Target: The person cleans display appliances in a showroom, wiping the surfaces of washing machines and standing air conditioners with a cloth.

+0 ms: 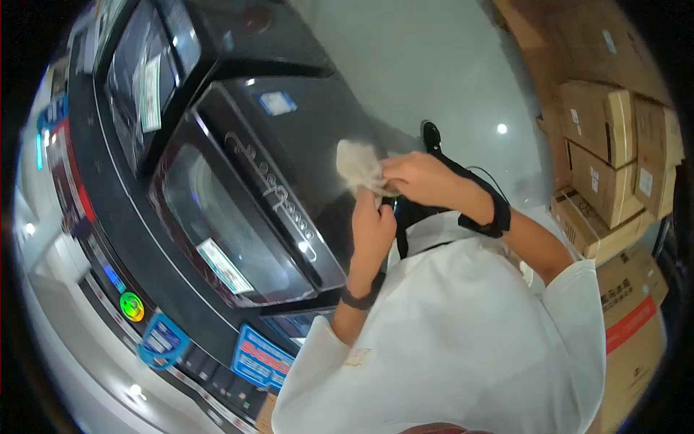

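A crumpled off-white cloth [358,165], slightly blurred, is held up in front of my body. My left hand [372,230] is closed on its lower end, thumb up. From the right, my right hand [423,177] pinches the cloth's side near the left hand. Both hands nearly meet, and the exact grip of the fingertips is partly hidden. Beyond and to the left of the cloth stands a dark washing machine [311,130] with a glass lid [224,210] and a row of round controls. I cannot tell whether the cloth touches it.
Another dark appliance [148,79] stands beside the first at upper left. A blue-and-white sign [260,358] is near the machine's lower edge. Stacked cardboard boxes [600,173] line the right side. A grey shiny floor [426,65] lies between, with my black shoe [431,135] on it.
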The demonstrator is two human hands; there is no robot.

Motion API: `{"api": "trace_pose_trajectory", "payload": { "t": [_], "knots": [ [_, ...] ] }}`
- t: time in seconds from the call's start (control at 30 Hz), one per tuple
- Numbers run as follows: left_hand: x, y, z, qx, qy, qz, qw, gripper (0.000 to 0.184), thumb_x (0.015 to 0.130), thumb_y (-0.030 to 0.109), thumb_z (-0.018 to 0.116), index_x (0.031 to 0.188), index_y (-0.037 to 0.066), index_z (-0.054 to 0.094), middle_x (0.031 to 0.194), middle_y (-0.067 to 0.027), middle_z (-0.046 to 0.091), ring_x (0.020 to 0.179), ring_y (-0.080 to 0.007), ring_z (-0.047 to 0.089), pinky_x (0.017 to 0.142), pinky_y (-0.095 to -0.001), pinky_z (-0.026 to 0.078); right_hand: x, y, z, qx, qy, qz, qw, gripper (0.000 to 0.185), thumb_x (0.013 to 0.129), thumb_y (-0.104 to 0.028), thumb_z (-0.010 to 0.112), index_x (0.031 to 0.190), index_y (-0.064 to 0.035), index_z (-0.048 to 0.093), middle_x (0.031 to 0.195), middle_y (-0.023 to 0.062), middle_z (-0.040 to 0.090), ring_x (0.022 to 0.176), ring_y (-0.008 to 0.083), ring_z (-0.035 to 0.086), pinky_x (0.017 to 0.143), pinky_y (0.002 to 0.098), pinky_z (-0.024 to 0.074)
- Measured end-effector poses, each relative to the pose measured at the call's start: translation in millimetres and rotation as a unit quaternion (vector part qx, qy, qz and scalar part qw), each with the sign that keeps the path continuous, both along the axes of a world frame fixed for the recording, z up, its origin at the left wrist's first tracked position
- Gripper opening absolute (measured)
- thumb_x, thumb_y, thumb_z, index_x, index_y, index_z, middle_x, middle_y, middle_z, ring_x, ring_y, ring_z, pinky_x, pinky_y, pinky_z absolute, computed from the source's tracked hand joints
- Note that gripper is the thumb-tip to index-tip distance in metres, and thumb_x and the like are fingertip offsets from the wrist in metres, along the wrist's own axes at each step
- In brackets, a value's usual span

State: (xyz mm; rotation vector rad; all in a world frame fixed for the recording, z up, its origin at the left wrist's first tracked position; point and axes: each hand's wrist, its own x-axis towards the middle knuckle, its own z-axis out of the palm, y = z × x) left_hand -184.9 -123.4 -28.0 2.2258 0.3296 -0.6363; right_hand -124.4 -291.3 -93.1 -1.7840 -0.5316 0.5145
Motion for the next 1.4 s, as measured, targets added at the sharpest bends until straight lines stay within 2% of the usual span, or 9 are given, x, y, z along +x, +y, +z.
{"api": "trace_pose_trajectory", "payload": {
  "t": [0.17,0.2,0.3,0.4,0.5,0.7,0.93,1.27,1.4],
  "knots": [
    [88,-37,-13,-0.254,0.024,0.006,0.967,0.036,0.097,0.001,0.053,0.131,-0.004,0.062,0.115,-0.0132,0.073,0.102,-0.0204,0.067,0.088,-0.0318,0.049,66,-99,24,0.018,0.087,-0.059,0.994,0.025,0.091,-0.011,0.064,0.114,-0.0045,0.07,0.098,0.0174,0.072,0.081,0.0371,0.067,0.078,0.042,0.0539],
    [104,-35,-19,-0.229,0.059,-0.011,0.971,0.035,0.103,0.006,0.055,0.136,-0.002,0.061,0.123,-0.0075,0.07,0.11,-0.0156,0.065,0.093,-0.0286,0.049,80,-113,39,-0.001,0.127,-0.045,0.991,0.012,0.093,-0.008,0.066,0.097,0.0035,0.066,0.099,0.0168,0.07,0.082,0.0332,0.066,0.074,0.0368,0.0517],
    [137,-55,-16,-0.386,0.105,0.134,0.907,0.039,0.103,0.011,0.06,0.14,-0.001,0.058,0.129,-0.008,0.067,0.117,-0.0159,0.063,0.097,-0.0291,0.049,99,-119,38,0.094,0.073,-0.084,0.989,0.014,0.093,-0.009,0.066,0.099,0.0045,0.067,0.106,0.0183,0.072,0.082,0.0329,0.067,0.075,0.0372,0.0519],
    [169,-63,-16,-0.397,0.071,0.121,0.907,0.032,0.101,0.009,0.065,0.13,-0.003,0.062,0.122,-0.0091,0.069,0.113,-0.0168,0.064,0.093,-0.0302,0.053,128,-120,48,0.048,0.082,-0.025,0.995,0.016,0.093,-0.009,0.067,0.101,0.005,0.067,0.113,0.019,0.072,0.085,0.0321,0.067,0.077,0.0371,0.0523],
    [210,-53,-34,-0.305,0.054,0.019,0.951,0.041,0.101,0.012,0.065,0.14,0.001,0.058,0.122,-0.0063,0.069,0.108,-0.0138,0.065,0.085,-0.0266,0.054,164,-122,51,0.085,0.08,-0.074,0.99,0.02,0.093,-0.016,0.064,0.088,0.0021,0.058,0.081,0.0184,0.06,0.072,0.032,0.057,0.07,0.0413,0.0474],
    [354,-90,-20,-0.271,0.104,0.028,0.957,0.03,0.098,0.009,0.066,0.128,0.002,0.066,0.094,0.0001,0.069,0.074,-0.0052,0.056,0.063,-0.0232,0.045,286,-154,40,0.055,0.165,-0.108,0.979,0.028,0.097,-0.024,0.067,0.089,0.0021,0.063,0.071,0.0128,0.054,0.064,0.0181,0.048,0.063,0.0362,0.0437],
    [574,-156,-14,-0.129,-0.041,-0.209,0.969,0.029,0.089,0.01,0.059,0.114,-0.003,0.064,0.095,-0.0292,0.07,0.087,-0.0503,0.067,0.076,-0.0505,0.053,463,-213,52,0.002,0.171,-0.193,0.966,0.027,0.098,-0.022,0.068,0.09,0.0032,0.066,0.068,0.0051,0.051,0.066,0.0092,0.043,0.06,0.0302,0.0391],
    [822,-291,23,-0.124,-0.069,-0.332,0.932,0.026,0.09,0.009,0.061,0.114,-0.001,0.062,0.09,-0.0264,0.071,0.086,-0.0476,0.069,0.075,-0.0488,0.054,651,-306,74,-0.01,0.055,-0.361,0.931,0.032,0.097,-0.027,0.065,0.09,0.0039,0.064,0.068,0.0135,0.053,0.062,0.0177,0.046,0.06,0.0356,0.0434],
    [927,-359,13,-0.125,-0.19,-0.262,0.938,0.019,0.096,0.013,0.063,0.108,0.0,0.062,0.083,-0.0195,0.072,0.074,-0.0314,0.07,0.067,-0.0393,0.053,743,-385,99,0.011,0.09,-0.429,0.899,0.03,0.097,-0.025,0.067,0.089,0.0033,0.064,0.068,0.0087,0.053,0.064,0.0135,0.047,0.061,0.0313,0.0435]
  ]
}}
